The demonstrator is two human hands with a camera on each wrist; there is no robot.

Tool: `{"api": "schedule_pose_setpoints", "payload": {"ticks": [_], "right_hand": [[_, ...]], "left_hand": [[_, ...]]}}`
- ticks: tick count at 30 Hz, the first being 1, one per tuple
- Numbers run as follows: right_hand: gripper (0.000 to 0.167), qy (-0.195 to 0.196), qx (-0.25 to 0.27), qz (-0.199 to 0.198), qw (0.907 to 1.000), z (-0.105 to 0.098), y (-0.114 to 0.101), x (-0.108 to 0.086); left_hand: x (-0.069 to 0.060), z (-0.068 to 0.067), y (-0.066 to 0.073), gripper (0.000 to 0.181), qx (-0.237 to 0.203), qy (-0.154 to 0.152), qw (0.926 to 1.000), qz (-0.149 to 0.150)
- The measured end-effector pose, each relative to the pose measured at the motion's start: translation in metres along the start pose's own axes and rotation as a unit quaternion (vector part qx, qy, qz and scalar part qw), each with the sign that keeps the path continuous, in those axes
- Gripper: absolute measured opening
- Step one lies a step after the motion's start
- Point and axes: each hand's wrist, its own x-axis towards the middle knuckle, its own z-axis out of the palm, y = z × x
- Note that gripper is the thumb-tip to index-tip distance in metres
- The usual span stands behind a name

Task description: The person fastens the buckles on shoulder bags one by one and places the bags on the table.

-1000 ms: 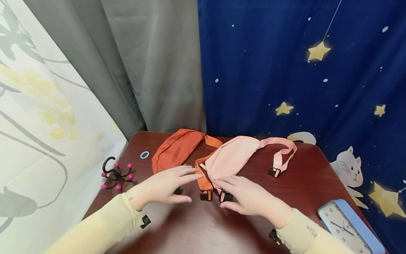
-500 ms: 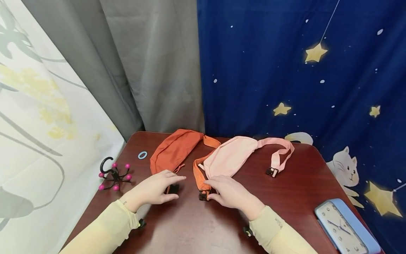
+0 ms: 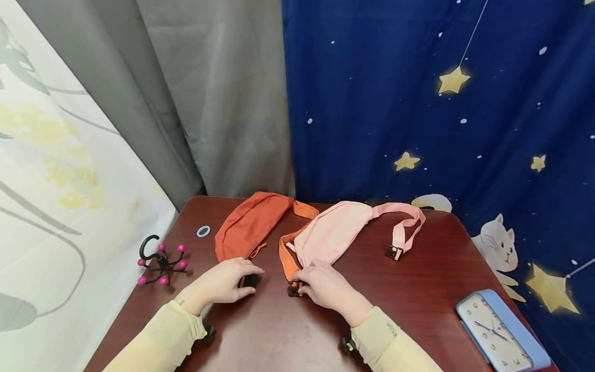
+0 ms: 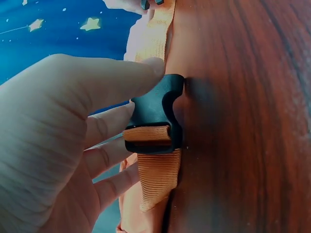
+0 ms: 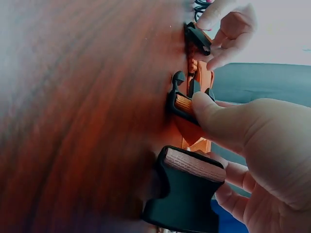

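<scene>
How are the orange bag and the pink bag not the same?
The orange bag is deep-coloured; the pink bag is pale. The orange bag lies left of the pink bag. The orange bag's strap runs between the bags, but the pink bag's strap loops rightward. Both have black buckle pieces and lie on the table.

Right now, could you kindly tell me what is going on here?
The orange bag lies unbuckled on the table. A person's right hand pinches its pronged buckle half, while the left hand is around its socket half; whether it grips is unclear. The pink bag lies alongside, also unbuckled.
</scene>
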Motion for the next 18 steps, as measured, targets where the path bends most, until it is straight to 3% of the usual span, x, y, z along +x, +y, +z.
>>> {"api": "schedule_pose_setpoints", "payload": {"ticks": [10,14,18], "right_hand": [[0.015,0.028,-0.057,0.004,0.9980,0.013,-0.022,0.008],[0.016,0.029,-0.019,0.009,0.9994,0.016,-0.034,0.010],[0.018,0.044,0.021,0.019,0.9986,0.019,-0.041,0.011]], "left_hand": [[-0.001,0.005,-0.012,0.029,-0.026,0.016,0.9995,0.003],[0.001,0.009,-0.017,0.024,-0.062,0.030,0.9976,0.008],[0.000,0.017,-0.022,0.022,-0.123,0.038,0.9915,-0.018]]}}
